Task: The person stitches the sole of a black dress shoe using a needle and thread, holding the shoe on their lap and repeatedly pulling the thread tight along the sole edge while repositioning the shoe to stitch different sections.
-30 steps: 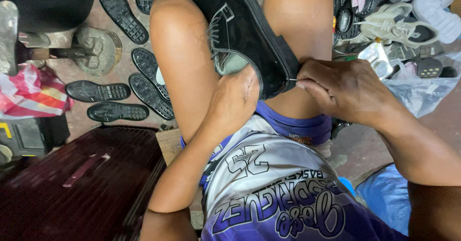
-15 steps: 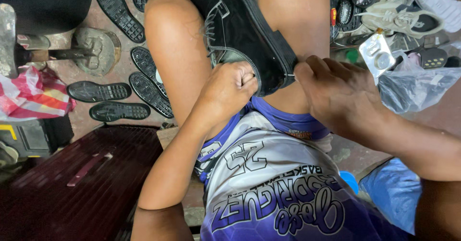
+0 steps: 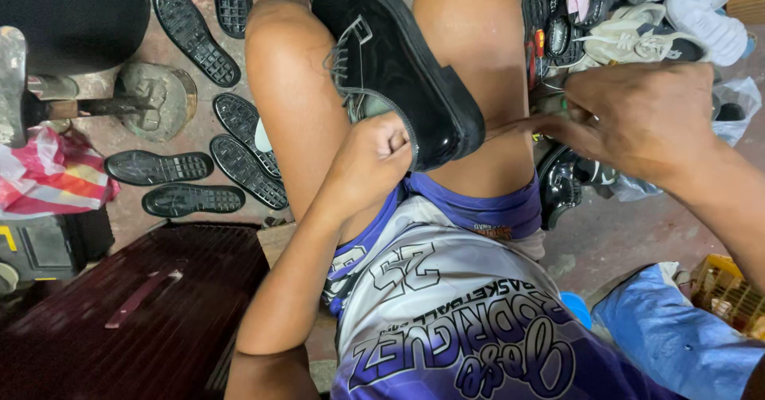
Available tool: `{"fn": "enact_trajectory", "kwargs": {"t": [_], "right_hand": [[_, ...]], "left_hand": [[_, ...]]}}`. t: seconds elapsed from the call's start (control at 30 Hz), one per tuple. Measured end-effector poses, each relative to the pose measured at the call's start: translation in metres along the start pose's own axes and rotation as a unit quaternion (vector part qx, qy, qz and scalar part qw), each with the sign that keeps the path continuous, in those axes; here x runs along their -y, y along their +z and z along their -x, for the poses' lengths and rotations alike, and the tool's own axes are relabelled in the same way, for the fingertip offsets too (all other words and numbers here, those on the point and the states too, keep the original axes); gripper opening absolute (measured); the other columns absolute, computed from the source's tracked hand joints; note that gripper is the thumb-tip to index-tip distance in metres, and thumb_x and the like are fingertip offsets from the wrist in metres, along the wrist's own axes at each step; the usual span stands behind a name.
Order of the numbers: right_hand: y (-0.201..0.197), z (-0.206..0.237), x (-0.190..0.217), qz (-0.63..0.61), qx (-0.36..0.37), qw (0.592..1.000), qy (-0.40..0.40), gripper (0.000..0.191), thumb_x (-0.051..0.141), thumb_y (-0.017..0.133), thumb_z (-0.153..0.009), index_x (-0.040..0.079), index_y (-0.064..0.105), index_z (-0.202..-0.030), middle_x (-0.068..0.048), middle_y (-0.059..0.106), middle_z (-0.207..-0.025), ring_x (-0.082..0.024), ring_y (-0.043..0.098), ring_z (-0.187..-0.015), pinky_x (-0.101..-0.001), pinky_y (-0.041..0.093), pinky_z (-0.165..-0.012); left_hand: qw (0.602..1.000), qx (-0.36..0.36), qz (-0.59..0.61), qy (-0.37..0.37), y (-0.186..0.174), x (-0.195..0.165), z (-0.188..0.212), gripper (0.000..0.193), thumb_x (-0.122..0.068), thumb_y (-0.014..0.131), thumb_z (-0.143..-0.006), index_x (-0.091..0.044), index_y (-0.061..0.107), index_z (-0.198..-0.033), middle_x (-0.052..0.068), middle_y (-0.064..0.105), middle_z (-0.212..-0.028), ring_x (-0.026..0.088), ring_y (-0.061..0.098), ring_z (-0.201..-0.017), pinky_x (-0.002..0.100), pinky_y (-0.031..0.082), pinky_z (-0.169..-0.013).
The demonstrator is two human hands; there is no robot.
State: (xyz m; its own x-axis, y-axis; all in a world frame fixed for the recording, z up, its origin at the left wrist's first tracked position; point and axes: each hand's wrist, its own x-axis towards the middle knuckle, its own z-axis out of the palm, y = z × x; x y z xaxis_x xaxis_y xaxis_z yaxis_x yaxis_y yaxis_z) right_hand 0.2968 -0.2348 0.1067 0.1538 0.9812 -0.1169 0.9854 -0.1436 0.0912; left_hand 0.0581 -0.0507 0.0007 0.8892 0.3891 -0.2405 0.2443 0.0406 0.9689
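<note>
Black suede and a thick glossy black sole make up the shoe (image 3: 398,65) that lies wedged between the person's bare knees, toe pointing away and heel toward the body, tilted so the sole faces the right. The left hand (image 3: 370,161) sits at the heel end, its fingers curled shut around the rim of the shoe's opening, knuckles up, pressing the shoe down against the left thigh. The right hand (image 3: 637,117) is off to the right of the shoe, apart from the sole, with thumb and fingertips pinched together on a thin thread (image 3: 514,127) that runs taut from the sole's edge to the fingers. Whether a needle sits in that pinch cannot be told. On the floor to the left lie several loose black rubber soles (image 3: 195,25), tread up, beside a metal shoe last stand (image 3: 155,97). A heap of pale sneakers (image 3: 637,41) lies at the upper right.
</note>
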Motion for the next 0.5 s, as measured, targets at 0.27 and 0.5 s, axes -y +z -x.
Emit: {"fn": "enact_trajectory", "kwargs": {"t": [0.27, 0.5], "right_hand": [[0.015, 0.025, -0.006, -0.132, -0.087, 0.987, -0.002, 0.031, 0.038, 0.079, -0.091, 0.013, 0.067, -0.078, -0.005, 0.058, -0.067, -0.028, 0.059, -0.061, -0.0404, 0.043, -0.057], [0.013, 0.022, 0.012, -0.172, -0.082, 0.982, 0.010, 0.045, 0.043, 0.081, -0.090, 0.010, 0.060, -0.067, -0.006, 0.054, -0.063, -0.028, 0.054, -0.056, -0.0396, 0.038, -0.048]], "left_hand": [[0.927, -0.285, -0.215, 0.112, 0.018, -0.053, 0.043, 0.013, -0.004, 0.070, -0.101, -0.006, 0.066, -0.113, 0.005, 0.059, -0.096, 0.015, 0.061, -0.076, 0.027, 0.050, -0.069], [0.881, -0.170, -0.329, 0.293, 0.051, -0.092, 0.026, 0.024, -0.013, 0.079, -0.087, -0.009, 0.068, -0.107, 0.009, 0.066, -0.108, 0.026, 0.062, -0.088, 0.035, 0.053, -0.073]]}}
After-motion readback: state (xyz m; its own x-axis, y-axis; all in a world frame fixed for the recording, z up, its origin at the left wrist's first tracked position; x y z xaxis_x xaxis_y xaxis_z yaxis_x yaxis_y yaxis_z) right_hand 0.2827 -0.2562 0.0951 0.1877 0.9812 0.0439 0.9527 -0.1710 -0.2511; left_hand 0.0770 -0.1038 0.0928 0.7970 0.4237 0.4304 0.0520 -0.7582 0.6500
